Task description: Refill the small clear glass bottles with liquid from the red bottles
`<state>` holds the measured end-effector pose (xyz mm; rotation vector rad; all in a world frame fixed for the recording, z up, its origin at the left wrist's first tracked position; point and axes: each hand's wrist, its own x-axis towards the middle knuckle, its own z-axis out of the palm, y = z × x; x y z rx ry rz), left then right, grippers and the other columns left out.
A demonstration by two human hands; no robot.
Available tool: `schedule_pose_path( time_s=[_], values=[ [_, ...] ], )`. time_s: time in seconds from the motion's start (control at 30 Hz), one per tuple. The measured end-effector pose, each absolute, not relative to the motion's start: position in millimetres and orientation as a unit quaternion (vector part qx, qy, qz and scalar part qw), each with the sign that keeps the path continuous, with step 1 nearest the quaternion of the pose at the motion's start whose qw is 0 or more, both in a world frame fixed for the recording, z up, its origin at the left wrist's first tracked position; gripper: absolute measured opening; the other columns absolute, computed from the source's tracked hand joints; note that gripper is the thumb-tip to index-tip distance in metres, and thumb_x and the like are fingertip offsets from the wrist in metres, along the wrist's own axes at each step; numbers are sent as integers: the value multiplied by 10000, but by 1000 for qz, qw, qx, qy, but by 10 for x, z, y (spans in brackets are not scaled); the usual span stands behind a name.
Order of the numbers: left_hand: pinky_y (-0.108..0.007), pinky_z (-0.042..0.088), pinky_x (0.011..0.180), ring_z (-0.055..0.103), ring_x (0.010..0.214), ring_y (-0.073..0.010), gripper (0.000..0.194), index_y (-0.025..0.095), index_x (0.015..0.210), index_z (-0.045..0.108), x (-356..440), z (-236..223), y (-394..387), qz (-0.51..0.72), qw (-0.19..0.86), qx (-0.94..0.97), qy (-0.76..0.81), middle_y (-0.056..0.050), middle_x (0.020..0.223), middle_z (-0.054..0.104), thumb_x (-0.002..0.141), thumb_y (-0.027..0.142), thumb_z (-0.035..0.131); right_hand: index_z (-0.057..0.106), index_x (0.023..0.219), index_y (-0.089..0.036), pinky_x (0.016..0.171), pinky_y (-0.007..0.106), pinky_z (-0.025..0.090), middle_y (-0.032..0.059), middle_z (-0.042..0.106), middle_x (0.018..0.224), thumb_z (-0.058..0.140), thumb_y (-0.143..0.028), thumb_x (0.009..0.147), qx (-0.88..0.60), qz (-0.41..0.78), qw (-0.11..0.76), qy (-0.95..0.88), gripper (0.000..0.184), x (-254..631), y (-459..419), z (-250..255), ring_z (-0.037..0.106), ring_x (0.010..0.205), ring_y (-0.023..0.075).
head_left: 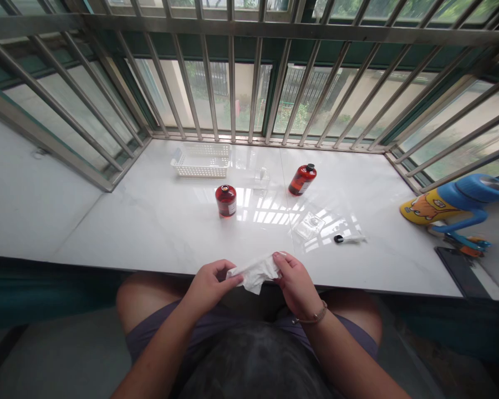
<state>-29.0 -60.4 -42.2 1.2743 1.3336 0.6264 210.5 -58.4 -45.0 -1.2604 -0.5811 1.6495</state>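
Note:
Between my two hands a crumpled white tissue (256,271) is stretched out at the near edge of the counter. My left hand (211,282) pinches its left end between thumb and fingers. The opposite end is gripped by my right hand (293,277), which has a bracelet at the wrist. Beyond them stands a red-brown bottle (225,200) whose neck appears uncapped. Another red-brown bottle (303,180) with a black cap is farther back to the right. A dropper with a black top (339,239) lies on the counter to the right of my hands.
A white perforated basket (202,162) sits at the back left. Small clear plastic items (310,224) lie near the middle. On the right are a blue and yellow water bottle (444,202) and a dark phone (461,271). Metal window bars (232,83) rise behind the white counter (149,221).

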Motion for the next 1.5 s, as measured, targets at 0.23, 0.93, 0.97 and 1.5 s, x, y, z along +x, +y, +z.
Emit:
schedule_pose_path(
  time_s=[0.23, 0.93, 0.97, 1.5],
  values=[
    [-252, 504, 811, 647, 840, -156, 300, 181, 913, 714, -242, -418, -633, 444, 664, 358, 484, -18, 892, 725, 871, 453, 832, 670, 845, -228, 657, 294, 463, 5, 626, 785, 799, -568, 845, -496, 690, 468, -241, 364, 2074, -652, -371, 536, 716, 177],
    [-279, 587, 692, 694, 733, -169, 471, 125, 962, 751, 73, -464, -489, 464, 684, 232, 512, -67, 852, 770, 845, 576, 825, 683, 975, -203, 586, 278, 430, -8, 659, 735, 810, -591, 828, -517, 675, 423, -313, 435, 2177, -584, -491, 533, 618, 141],
    [-280, 593, 691, 698, 742, -171, 470, 123, 973, 754, 78, -466, -485, 468, 688, 222, 509, -75, 868, 772, 849, 571, 823, 682, 979, -205, 600, 285, 454, -1, 672, 756, 801, -596, 833, -518, 675, 426, -309, 434, 2182, -574, -505, 554, 634, 149],
    [-311, 590, 758, 698, 807, -211, 418, 152, 956, 780, 165, -269, -551, 419, 679, 330, 505, -76, 892, 766, 889, 565, 754, 722, 1076, -259, 842, 375, 544, 54, 755, 991, 657, -500, 993, -542, 451, 370, -605, 263, 2169, -699, -401, 691, 922, 250]
  ],
)
